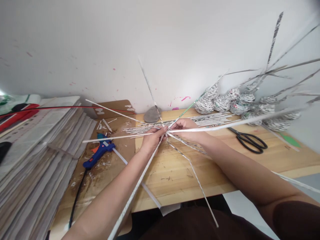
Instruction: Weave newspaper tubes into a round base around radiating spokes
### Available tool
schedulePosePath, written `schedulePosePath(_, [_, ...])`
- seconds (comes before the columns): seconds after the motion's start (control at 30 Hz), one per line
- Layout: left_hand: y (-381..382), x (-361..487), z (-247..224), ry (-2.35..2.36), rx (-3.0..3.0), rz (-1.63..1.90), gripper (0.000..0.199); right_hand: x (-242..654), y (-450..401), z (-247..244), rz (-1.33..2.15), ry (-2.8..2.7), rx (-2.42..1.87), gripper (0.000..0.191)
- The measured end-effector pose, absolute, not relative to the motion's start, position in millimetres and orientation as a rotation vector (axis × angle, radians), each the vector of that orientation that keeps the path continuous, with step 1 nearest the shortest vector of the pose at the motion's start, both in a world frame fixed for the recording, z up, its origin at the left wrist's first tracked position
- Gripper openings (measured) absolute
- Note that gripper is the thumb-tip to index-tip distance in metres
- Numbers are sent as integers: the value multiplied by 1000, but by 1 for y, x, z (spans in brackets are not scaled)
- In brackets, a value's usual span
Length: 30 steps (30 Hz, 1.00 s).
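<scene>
Rolled newspaper sticks [140, 180] cross at one hub and fan out in all directions above the wooden table. My left hand [153, 138] pinches the hub from the left, thumb on top. On the other side my right hand [186, 128] has its fingers curled round the sticks close to the hub. One long white paper stick [210, 128] passes over the right wrist. The fingertips of both hands nearly meet, and the crossing itself is partly covered by them. Behind the hands lies a row of loose paper sticks [212, 119].
A blue glue gun [100, 151] lies on stained cardboard [105, 186] at left, beside a tall newspaper stack [45, 160]. Black-handled scissors [251, 141] rest at right. Woven paper shapes [205, 103] stand by the wall, some with sticks jutting out. A grey stone [152, 115] sits behind.
</scene>
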<state>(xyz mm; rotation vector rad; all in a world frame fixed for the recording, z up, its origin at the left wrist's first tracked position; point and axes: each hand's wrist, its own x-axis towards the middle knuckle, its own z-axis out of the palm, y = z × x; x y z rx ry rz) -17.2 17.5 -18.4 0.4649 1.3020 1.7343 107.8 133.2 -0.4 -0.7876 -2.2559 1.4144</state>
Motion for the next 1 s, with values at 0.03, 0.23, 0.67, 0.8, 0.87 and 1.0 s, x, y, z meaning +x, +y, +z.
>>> schedulePosePath(0.03, [17, -17, -17, 1294, 446, 1720, 37, 108, 133, 1, 1427, -2249, -790, 26])
schedulePosePath(0.23, [14, -16, -10, 1270, 435, 1732, 40, 109, 120, 20, 1512, -2168, -903, 20])
schedulePosePath(0.67, [19, -14, -25, 1305, 411, 1763, 31, 109, 119, 26, 1583, -2212, -868, 17])
schedulePosePath(0.8, [18, -14, -24, 1267, 468, 1721, 31, 110, 120, 24, 1497, -2273, -794, 15])
schedulePosePath(0.87, [18, -12, -21, 1247, 428, 1734, 29, 111, 122, 22, 1481, -2264, -728, 19])
schedulePosePath(1.0, [17, -10, -15, 1192, 368, 1741, 26, 109, 124, 17, 1540, -2167, -681, 28])
